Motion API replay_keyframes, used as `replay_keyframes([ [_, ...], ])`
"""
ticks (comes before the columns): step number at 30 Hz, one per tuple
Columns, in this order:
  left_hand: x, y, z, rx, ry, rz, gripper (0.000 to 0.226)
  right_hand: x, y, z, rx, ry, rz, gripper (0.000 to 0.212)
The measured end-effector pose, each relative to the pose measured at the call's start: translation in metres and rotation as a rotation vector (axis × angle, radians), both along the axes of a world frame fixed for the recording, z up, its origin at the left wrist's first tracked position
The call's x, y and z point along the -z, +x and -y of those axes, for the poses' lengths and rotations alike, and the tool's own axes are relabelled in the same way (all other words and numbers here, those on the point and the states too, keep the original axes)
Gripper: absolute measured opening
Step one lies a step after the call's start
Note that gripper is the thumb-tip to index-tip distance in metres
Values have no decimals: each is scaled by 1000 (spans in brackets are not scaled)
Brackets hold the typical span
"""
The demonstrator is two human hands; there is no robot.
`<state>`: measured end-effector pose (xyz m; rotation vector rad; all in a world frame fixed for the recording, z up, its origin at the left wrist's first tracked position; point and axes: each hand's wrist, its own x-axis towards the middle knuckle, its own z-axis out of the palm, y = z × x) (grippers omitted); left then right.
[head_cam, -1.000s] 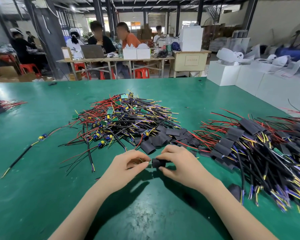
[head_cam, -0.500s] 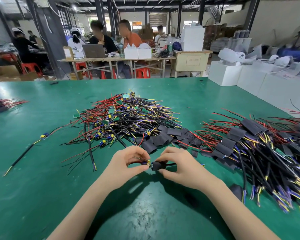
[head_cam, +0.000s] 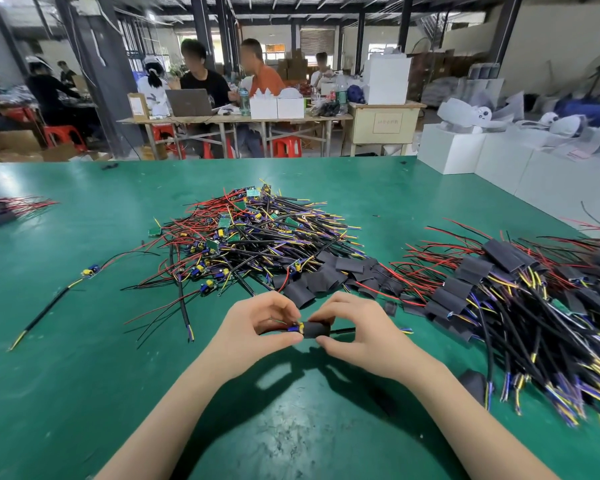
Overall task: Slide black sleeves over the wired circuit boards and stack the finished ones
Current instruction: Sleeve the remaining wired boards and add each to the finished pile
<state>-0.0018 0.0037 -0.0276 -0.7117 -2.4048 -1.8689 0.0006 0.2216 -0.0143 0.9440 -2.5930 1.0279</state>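
Observation:
My left hand [head_cam: 257, 332] pinches a small wired circuit board [head_cam: 294, 328] with blue and yellow parts, just above the green table [head_cam: 84, 375]. My right hand [head_cam: 355, 329] grips a black sleeve [head_cam: 315, 329] that covers the board's right end; a black cable sticks out of the sleeve to the right. Behind my hands lies a heap of bare wired boards [head_cam: 250, 237]. Loose black sleeves [head_cam: 326, 278] are scattered next to it. On the right sits a big pile of sleeved boards [head_cam: 499, 306].
A single wired board [head_cam: 90, 271] with a long black cable lies at the left. More sleeved pieces [head_cam: 0, 209] sit at the far left edge. White boxes [head_cam: 465, 150] stand past the table's right corner. People work at tables behind.
The board has slid partly out of the sleeve's left end: its blue and yellow parts now show between my hands. Both hands stay at the same spot.

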Motion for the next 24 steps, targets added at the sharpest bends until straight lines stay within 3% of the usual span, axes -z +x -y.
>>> replay_keyframes([
  [7, -3, -5, 11, -48, -158, 17, 24, -1, -1, -3, 35, -17, -26, 21],
  [19, 2, -3, 4, -58, -131, -17, 21, 5, 0, 2, 30, 78, -16, 28],
  [24, 2, -4, 6, -82, -93, -27, 19, 7, -6, -6, 195, 381, -140, 39],
])
